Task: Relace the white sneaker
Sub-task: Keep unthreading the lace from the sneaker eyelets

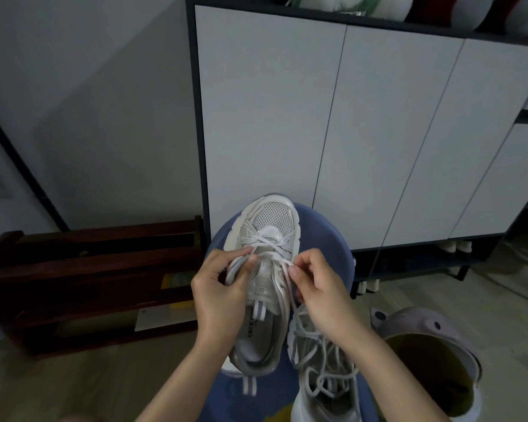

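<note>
Both hands pinch the lace [273, 254] of the white sneaker [265, 269]: left hand [220, 292], right hand [320, 287]; lower rows look crossed beyond them, upper eyelets apparently unthreaded.

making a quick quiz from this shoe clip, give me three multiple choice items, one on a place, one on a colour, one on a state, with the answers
1. Where does the white sneaker being laced rest?
A. on a blue stool
B. on the wooden rack
C. inside the cabinet

2. What colour is the bin at lower right?
A. red
B. pale purple
C. black

3. How far is the lacing?
A. no lace in yet
B. finished and tied in a bow
C. crossed near the toe only

Answers:
1 A, the blue stool shows all round the shoe.
2 B, its rim is pale purple.
3 C, the lace crosses near the toe while the left hand and right hand pinch loose ends.
</note>
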